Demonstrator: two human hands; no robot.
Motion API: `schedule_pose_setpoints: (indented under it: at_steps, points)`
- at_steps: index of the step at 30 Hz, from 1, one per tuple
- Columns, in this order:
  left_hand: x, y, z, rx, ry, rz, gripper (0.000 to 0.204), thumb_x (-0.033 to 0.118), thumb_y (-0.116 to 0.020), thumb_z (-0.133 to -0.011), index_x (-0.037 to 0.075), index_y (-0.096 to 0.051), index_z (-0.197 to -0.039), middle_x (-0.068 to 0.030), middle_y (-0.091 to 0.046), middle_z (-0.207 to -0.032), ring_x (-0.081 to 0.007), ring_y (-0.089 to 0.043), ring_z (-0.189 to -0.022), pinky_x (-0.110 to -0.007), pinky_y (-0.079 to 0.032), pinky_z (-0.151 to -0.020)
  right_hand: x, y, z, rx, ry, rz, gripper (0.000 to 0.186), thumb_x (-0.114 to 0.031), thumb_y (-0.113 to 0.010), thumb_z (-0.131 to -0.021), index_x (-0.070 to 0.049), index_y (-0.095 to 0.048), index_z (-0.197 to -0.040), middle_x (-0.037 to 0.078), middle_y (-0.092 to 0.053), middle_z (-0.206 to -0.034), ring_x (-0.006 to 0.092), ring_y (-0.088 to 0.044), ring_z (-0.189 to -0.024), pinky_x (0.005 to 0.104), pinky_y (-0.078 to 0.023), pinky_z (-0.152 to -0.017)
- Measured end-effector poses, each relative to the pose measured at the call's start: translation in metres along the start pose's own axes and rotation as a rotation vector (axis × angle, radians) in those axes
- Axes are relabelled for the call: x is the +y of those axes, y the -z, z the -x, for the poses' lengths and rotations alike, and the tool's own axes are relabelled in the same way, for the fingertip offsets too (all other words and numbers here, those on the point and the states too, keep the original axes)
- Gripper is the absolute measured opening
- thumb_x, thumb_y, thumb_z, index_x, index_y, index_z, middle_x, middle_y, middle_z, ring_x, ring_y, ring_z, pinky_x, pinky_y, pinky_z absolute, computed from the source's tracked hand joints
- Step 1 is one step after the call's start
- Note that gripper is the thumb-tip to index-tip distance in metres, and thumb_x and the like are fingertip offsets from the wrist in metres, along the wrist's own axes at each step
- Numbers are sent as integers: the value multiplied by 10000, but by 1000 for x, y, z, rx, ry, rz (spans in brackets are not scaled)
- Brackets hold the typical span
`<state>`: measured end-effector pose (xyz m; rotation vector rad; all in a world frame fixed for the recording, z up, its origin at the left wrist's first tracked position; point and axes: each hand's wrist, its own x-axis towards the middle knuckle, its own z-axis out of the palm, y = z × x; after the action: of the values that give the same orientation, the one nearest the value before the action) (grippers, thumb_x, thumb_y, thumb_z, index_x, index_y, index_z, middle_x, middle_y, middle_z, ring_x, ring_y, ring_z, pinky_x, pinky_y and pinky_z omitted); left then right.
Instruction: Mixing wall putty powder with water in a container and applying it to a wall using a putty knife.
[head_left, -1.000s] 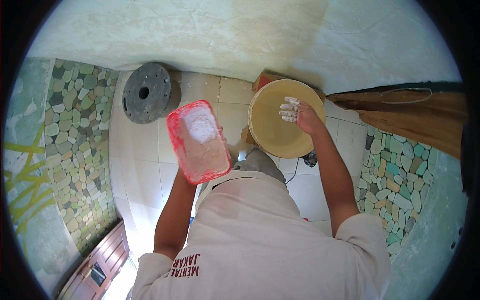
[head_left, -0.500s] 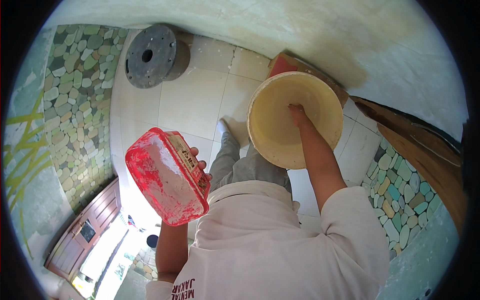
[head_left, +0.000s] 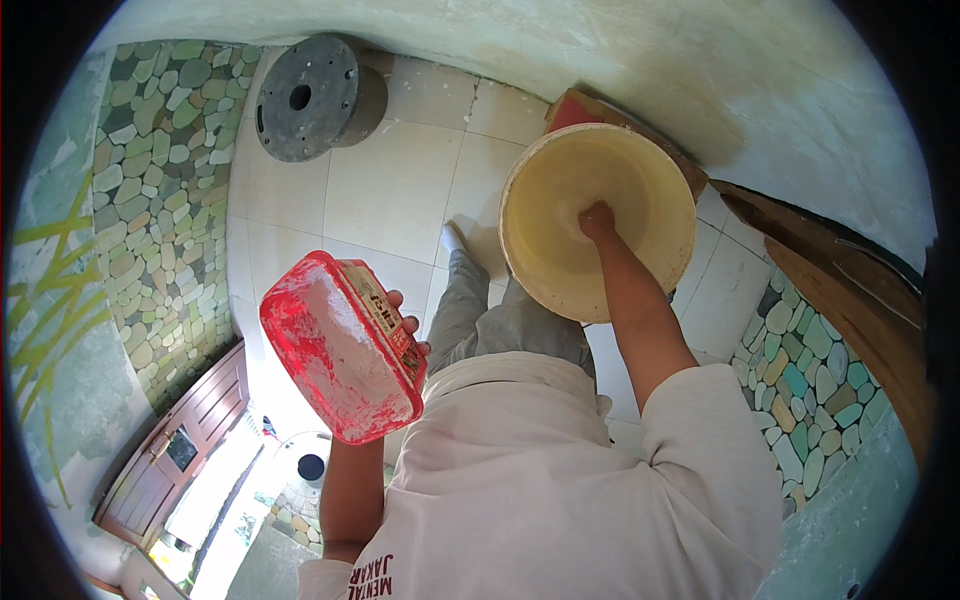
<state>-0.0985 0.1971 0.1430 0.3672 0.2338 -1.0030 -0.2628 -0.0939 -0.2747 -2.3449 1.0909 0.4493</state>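
Left hand (head_left: 411, 324) grips red tub (head_left: 292, 325); right hand (head_left: 596, 219) inside bucket (head_left: 655, 215), grip hidden.
Floor tiles (head_left: 390, 180) show between tub and bucket rim.

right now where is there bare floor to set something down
Bare floor tiles lie between the gray spool and the cream bucket, with the wall beyond. A smaller patch shows between bucket and right pebble strip. Crowded: the bucket's far side, by the box.

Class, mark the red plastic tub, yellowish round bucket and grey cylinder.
Red plastic tub (head_left: 287, 318), head view: red wall.
Yellowish round bucket (head_left: 650, 168), head view: inner wall.
Grey cylinder (head_left: 325, 105), head view: flat round face.
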Motion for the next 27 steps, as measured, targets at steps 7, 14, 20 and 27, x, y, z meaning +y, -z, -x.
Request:
schedule_pose_setpoints:
  at_steps: [7,14,20,27]
  points:
    - [0,-5,-3,24,69,17,888,470,-697,-820,-61,-305,-1414,-253,-514,-1286,-343,-512,-1227,-511,-432,-1041,-13,17,-5,-81,1,-51,271,-232,-601,-772,25,-667,-827,258,-640,-972,427,-611,-947,470,-488,-841]
    - [-4,-11,-8,-38,118,84,876,470,-689,-827,-62,-302,-1406,-285,-509,-1275,-357,-502,-1240,-507,-418,-1061,7,10,-4,118,-22,-205,309,-246,-530,-803,38,-638,-856,262,-652,-875,447,-633,-872,499,-499,-786]
    - [-6,-5,-4,-4,84,78,879,468,-695,-822,-61,-301,-1403,-292,-505,-1272,-371,-500,-1239,-508,-420,-1060,3,29,-13,-214,-381,-492,365,-363,-470,-915,-38,-634,-949,167,-667,-944,359,-642,-863,493,-503,-723]
    - [-8,-1,-1,-36,75,74,899,479,-691,-820,-65,-288,-1412,-289,-500,-1282,-369,-501,-1238,-501,-416,-1065,11,48,-4,-371,-687,-1795,592,-570,-293,-980,-118,-492,-1307,91,-558,-1273,293,-539,-1096,502,-405,-952]
